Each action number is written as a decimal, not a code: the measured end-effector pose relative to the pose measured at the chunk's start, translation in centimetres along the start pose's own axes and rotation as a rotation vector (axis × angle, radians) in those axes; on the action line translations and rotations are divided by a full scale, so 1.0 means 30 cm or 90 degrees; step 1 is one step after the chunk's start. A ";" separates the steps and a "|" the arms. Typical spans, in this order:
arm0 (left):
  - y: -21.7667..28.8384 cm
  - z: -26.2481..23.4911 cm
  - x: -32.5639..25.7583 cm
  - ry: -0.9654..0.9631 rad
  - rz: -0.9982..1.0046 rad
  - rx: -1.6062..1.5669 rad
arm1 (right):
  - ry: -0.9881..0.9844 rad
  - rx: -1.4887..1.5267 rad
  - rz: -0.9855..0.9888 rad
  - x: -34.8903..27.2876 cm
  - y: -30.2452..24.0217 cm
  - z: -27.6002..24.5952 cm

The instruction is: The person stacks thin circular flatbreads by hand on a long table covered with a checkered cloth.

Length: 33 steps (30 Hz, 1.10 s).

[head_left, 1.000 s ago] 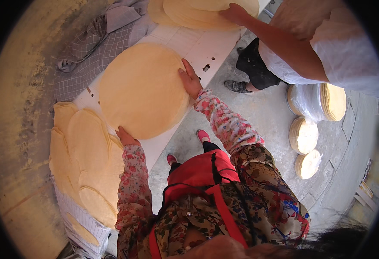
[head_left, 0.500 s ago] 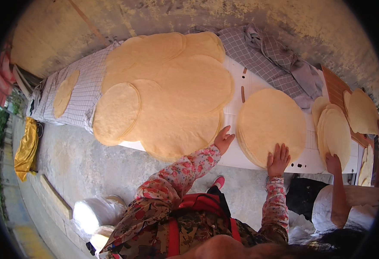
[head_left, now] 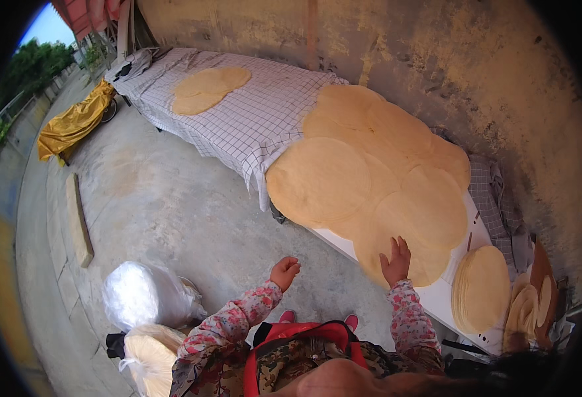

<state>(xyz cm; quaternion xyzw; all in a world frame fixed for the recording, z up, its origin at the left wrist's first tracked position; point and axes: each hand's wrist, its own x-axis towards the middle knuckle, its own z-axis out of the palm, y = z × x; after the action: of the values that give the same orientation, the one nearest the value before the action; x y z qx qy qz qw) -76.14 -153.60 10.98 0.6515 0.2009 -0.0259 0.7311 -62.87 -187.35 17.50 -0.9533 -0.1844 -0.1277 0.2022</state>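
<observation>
Large, thin, round tan pancakes (head_left: 430,205) overlap in a wide spread on the long table. My right hand (head_left: 396,262) lies over the near edge of this spread with its fingers apart, holding nothing; I cannot tell whether its palm touches the pancake below. My left hand (head_left: 284,272) hangs over the floor, in front of the table and apart from it. Its fingers are curled in, with nothing visible in them. A neat pile of pancakes (head_left: 482,289) stands to the right of my right hand, on a white part of the table.
A checked cloth (head_left: 251,106) covers the table's far left, with a few pancakes (head_left: 201,92) on it. Grey checked cloth (head_left: 493,205) lies along the wall. Plastic-wrapped bundles (head_left: 142,294) stand on the floor at left. A gold cover (head_left: 79,122) drapes something wheeled; a beam (head_left: 79,221) lies nearby.
My view and body have turned left. My right hand has left the separate pile and is now over the large spread. My left hand has drawn away from the table and curled its fingers.
</observation>
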 end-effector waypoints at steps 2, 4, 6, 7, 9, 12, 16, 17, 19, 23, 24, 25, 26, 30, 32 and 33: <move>0.011 -0.148 -0.018 0.071 -0.019 -0.025 | -0.025 0.012 0.006 0.083 -0.061 0.101; 0.006 -0.288 -0.020 0.147 -0.029 -0.023 | -0.076 0.017 0.046 0.149 -0.106 0.196; 0.014 -0.356 -0.026 0.173 -0.085 -0.037 | -0.171 0.001 0.131 0.144 -0.071 0.248; -0.017 -0.397 0.002 0.187 -0.093 -0.046 | -0.087 -0.067 0.073 0.117 -0.050 0.308; -0.045 -0.443 0.028 0.193 -0.136 -0.095 | -0.108 -0.088 0.076 0.130 -0.039 0.304; 0.001 -0.492 0.111 0.190 -0.165 -0.116 | -0.108 -0.182 0.081 0.224 -0.121 0.259; 0.109 -0.531 0.400 0.146 -0.099 -0.108 | -0.019 -0.279 0.171 0.318 -0.102 0.335; 0.149 -0.548 0.488 0.143 -0.087 -0.096 | -0.008 -0.286 0.188 0.368 -0.111 0.343; 0.210 -0.576 0.657 0.122 -0.076 -0.027 | -0.030 -0.220 0.228 0.478 -0.181 0.345; 0.293 -0.592 0.860 0.071 -0.049 -0.001 | 0.068 -0.032 0.031 0.589 -0.324 0.419; 0.323 -0.582 0.907 0.065 -0.036 -0.007 | 0.054 -0.023 0.031 0.605 -0.321 0.452; 0.348 -0.571 0.951 0.069 -0.025 -0.015 | 0.042 -0.012 0.026 0.626 -0.311 0.494; 0.362 -0.564 0.978 0.070 -0.040 -0.029 | 0.026 0.005 0.023 0.637 -0.313 0.523; 0.404 -0.631 1.073 0.029 -0.060 -0.031 | -0.067 -0.021 0.121 0.674 -0.277 0.548; 0.433 -0.724 1.154 0.003 -0.040 0.002 | -0.039 -0.031 0.136 0.699 -0.269 0.542; 0.455 -0.789 1.198 0.014 -0.052 0.008 | -0.059 -0.029 0.163 0.710 -0.268 0.539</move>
<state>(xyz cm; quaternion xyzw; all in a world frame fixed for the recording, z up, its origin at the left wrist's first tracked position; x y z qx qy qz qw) -45.20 -120.71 10.42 0.6474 0.2353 -0.0499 0.7232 -44.22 -167.12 12.67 -0.9782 -0.0677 -0.0604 0.1867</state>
